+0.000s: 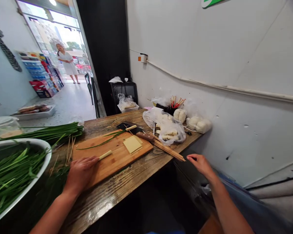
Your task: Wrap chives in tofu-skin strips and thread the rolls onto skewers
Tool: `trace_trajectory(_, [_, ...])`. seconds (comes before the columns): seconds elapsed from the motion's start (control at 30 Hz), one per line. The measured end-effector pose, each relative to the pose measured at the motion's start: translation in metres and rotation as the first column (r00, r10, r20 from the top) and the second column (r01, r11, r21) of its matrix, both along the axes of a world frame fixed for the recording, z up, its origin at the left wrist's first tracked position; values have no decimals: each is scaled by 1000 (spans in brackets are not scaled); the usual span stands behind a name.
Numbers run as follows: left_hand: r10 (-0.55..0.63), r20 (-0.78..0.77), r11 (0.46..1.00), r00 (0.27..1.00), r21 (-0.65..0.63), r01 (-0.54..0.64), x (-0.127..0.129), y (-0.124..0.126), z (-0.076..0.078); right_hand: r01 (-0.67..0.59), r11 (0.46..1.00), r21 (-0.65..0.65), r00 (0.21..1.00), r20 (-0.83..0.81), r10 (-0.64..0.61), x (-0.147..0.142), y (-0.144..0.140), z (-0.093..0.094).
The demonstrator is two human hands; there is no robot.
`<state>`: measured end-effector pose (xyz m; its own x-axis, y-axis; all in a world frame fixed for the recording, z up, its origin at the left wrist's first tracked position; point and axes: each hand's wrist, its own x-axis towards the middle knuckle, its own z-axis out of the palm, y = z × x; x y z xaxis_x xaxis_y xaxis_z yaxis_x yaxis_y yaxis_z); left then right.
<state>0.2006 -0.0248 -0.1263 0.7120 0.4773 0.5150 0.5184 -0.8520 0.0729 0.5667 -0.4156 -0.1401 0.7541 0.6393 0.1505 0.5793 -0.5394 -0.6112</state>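
Note:
My left hand (81, 171) rests on the near end of a wooden cutting board (117, 159), fingers closed around a pale rolled tofu-skin piece (104, 155) that sticks out toward the right. On the board lie flat yellow tofu-skin sheets (132, 144), a second roll with a green chive strand (130, 128) and a cleaver (136, 130). My right hand (199, 163) hovers off the table's right edge, fingers apart and empty, its fingertips close to the tips of a bundle of bamboo skewers (169, 150).
A white basin of chives (12, 169) sits at the left, with more chives (51, 131) behind it. Plastic bags of white food (169, 130) and a chopstick holder (175, 103) line the wall. A person stands far off in the doorway (67, 63).

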Motion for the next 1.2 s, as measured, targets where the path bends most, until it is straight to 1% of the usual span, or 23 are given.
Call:
trace_trajectory(0.1, [-15, 9, 1000, 1000, 1, 15, 1, 0, 3, -2, 998, 62, 999, -48, 5, -4, 8, 1])
trace_trajectory(0.17, [-17, -8, 1000, 1000, -4, 17, 1, -1, 5, -23, 997, 76, 998, -62, 27, -5, 13, 3])
trace_trajectory(0.27, [-15, -32, 1000, 999, -22, 15, 0, -1, 7, -66, 995, 73, 995, -77, 71, -5, 19, 5])
trace_trajectory(0.47, [-5, -30, 999, 1000, -39, 4, 3, -5, 11, -96, 993, 65, 993, -63, 100, -1, 20, 8])
trace_trajectory(0.57, [-7, -15, 998, 1000, -64, 6, 4, -8, 13, -129, 986, 101, 991, -29, 133, -2, 16, 9])
trace_trajectory(0.67, [-20, -6, 998, 1000, -64, 19, 4, -7, 12, -142, 984, 108, 990, 31, 140, -5, 4, 7])
trace_trajectory(0.8, [-29, -5, 998, 1000, -60, 28, 3, 0, 6, -66, 996, 52, 995, 82, 61, -8, -19, 1])
trace_trajectory(0.9, [-38, 0, 998, 999, -60, 38, 2, 2, 4, -29, 998, 50, 998, 63, 26, -8, -26, -2])
trace_trajectory(1.0, [-52, 3, 996, 999, -76, 52, 2, -5, 7, -79, 993, 92, 997, -2, 79, -7, -18, -5])
trace_trajectory(1.1, [-25, 5, 994, 1000, -102, 25, 3, -12, 10, -119, 989, 82, 993, -10, 121, 0, -9, -13])
trace_trajectory(1.17, [-5, 3, 994, 1000, -111, 6, 3, -15, 10, -167, 983, 71, 986, -11, 168, 7, -14, -18])
trace_trajectory(1.2, [0, 6, 994, 1000, -114, 1, 3, -16, 10, -184, 981, 65, 983, -13, 185, 11, -21, -20])
